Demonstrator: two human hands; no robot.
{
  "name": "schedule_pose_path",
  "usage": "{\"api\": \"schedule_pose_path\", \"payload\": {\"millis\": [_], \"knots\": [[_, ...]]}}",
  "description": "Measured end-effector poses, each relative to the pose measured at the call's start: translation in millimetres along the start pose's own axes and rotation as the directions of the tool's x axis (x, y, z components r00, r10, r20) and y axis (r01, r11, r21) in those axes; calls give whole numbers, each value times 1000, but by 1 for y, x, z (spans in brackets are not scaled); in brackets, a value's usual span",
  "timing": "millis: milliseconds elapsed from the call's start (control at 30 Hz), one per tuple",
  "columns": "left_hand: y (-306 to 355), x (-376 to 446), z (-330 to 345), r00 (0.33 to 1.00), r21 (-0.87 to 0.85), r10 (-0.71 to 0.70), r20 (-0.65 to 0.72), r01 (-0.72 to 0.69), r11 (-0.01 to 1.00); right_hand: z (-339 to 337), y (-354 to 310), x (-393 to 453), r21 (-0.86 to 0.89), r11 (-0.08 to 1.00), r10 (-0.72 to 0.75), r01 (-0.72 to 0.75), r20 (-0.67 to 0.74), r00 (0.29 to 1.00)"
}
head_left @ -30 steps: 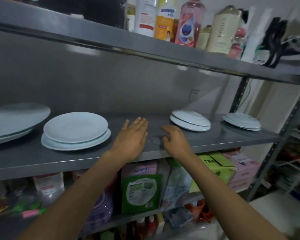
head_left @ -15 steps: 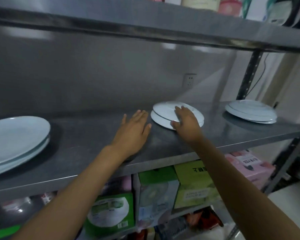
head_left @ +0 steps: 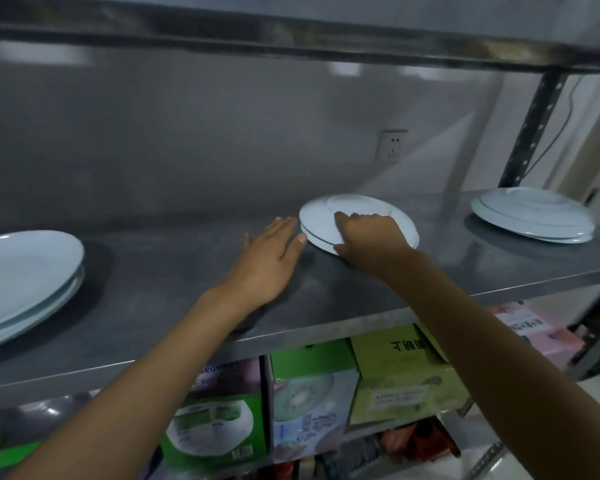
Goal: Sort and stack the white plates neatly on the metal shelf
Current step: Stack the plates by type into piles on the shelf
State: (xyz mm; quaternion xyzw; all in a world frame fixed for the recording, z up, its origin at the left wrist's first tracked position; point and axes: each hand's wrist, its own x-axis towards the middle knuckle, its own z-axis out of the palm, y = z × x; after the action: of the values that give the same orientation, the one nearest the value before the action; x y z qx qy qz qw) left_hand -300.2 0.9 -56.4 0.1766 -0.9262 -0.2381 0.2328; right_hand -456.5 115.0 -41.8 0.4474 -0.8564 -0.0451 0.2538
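The left hand (head_left: 269, 259) is laid flat on the metal shelf (head_left: 174, 271), fingers straight, just beside the middle plate stack (head_left: 326, 220). The right hand (head_left: 369, 242) is curled over that stack's near rim, thumb tucked under, grasping the top plate. Compared with half a second earlier, the grip is seen further onto the plate. Two other stacks (head_left: 25, 271) (head_left: 534, 216) are left at the shelf's ends.
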Motion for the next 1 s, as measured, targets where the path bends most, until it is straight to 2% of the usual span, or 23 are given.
{"api": "schedule_pose_path", "payload": {"millis": [133, 267, 400, 500, 633, 733, 800, 867, 933, 1000], "knots": [[3, -3, -7, 1000, -21, 12, -20, -13, 1000, 1, -4, -6, -144, 988, 56, -52, 27, 998], [6, -8, -15, 999, -35, 28, -23, -29, 999, 4, 2, -11, -134, 987, 88, -87, 1, 996], [7, -13, -25, 998, -40, 47, -41, -49, 998, -6, 8, -9, -11, 987, 155, -159, -175, 972], [4, -16, -34, 996, -39, 65, -64, -68, 997, -16, 11, -9, 34, 993, 116, -111, -278, 954], [-6, -23, -49, 992, -38, 75, -98, -79, 996, -37, -1, 1, 71, 997, 63, -31, -521, 851], [-16, -29, -61, 989, -21, 78, -124, -81, 996, -59, -30, 11, 87, 994, 9, 62, -644, 765], [-26, -33, -68, 986, 15, 82, -147, -81, 997, -70, -56, 17, 160, 980, 20, 119, -672, 740], [-36, -39, -78, 979, 33, 84, -185, -80, 996, -81, -87, 22, 321, 932, 93, 168, -661, 744], [-44, -46, -93, 969, 31, 99, -225, -95, 995, -93, -115, 27, 510, 834, 185, 209, -616, 766], [-53, -54, -112, 957, 57, 120, -264, -109, 992, -99, -141, 33, 694, 679, 281, 240, -548, 788]]}}
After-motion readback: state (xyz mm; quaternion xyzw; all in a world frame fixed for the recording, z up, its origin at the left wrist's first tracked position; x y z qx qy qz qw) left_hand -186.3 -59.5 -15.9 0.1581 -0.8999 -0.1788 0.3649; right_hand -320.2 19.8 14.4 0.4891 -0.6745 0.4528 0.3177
